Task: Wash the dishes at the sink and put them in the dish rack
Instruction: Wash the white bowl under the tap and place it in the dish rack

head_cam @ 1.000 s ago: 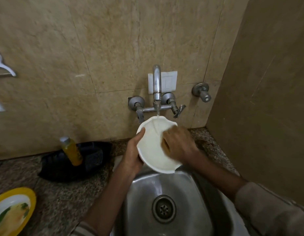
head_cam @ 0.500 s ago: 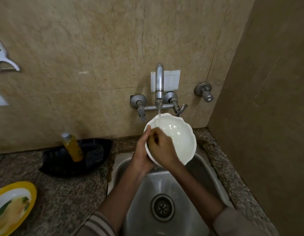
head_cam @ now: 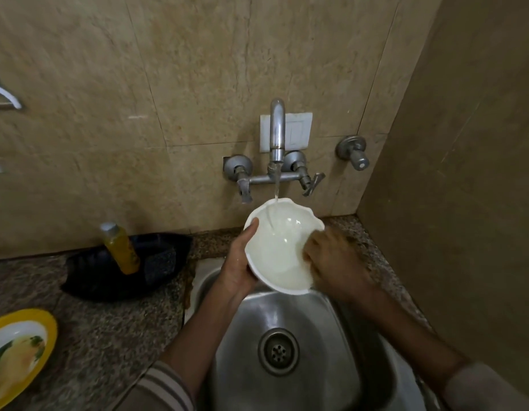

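Two hands work a bowl (head_cam: 279, 250) under the tap (head_cam: 277, 134): left hand (head_cam: 238, 266) clasping its rim, right hand (head_cam: 331, 262) rubbing inside, its grip blurred; best tilted so suds drain.

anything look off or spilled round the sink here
Mostly normal: the left hand holds the white bowl under the running tap while the right hand rubs it. One oddity: a brownish stain runs down the counter edge beside the sink.

Two bare hands, left (head_cam: 238, 268) and right (head_cam: 331, 262), forearms uncovered. Striped grey-and-white sleeve (head_cam: 165, 390) pushed up on left; plain grey sleeve (head_cam: 488, 390) on right.
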